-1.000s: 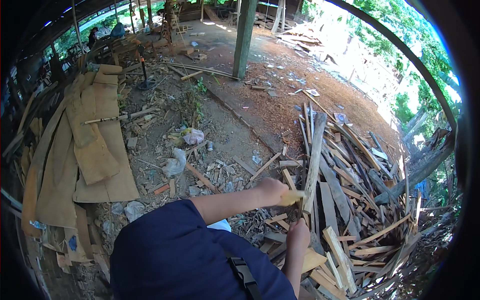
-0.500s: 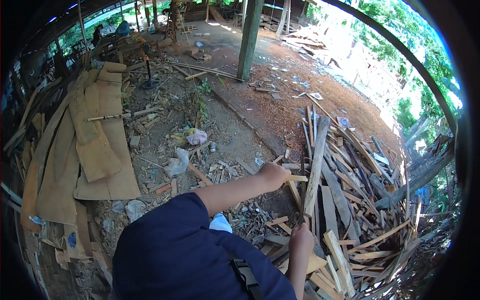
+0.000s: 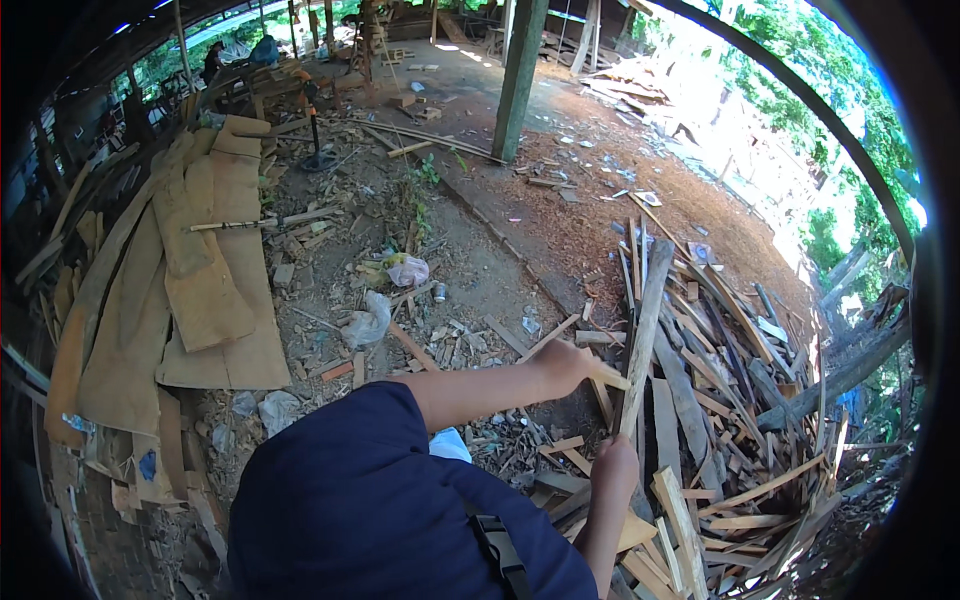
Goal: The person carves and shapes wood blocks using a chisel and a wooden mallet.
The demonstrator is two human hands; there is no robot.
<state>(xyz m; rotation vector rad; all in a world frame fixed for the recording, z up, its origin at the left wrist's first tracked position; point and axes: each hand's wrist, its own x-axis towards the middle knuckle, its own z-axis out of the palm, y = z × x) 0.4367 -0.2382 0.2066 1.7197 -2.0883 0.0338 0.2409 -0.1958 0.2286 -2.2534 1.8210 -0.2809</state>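
My left hand is closed round a pale wooden stick. One end of the stick pokes out beside a weathered grey pole. My right hand makes a fist lower down, near the pole's lower end. From that fist a long, dark, narrow blade seems to run upward along the pole's left side; it shows edge-on, and its handle is hidden in my fingers. The stick's end is close to the blade and pole; whether they touch I cannot tell.
A heap of scrap wood spreads on the right. Broad brown sheets lie at the left. Wood chips and plastic bags litter the ground between. A post stands at the back; a thick log leans at far right.
The whole view has shifted slightly. My left hand has come lower, and the stick's end now slants down toward the pole. My right hand has risen a little; both grips stay closed.
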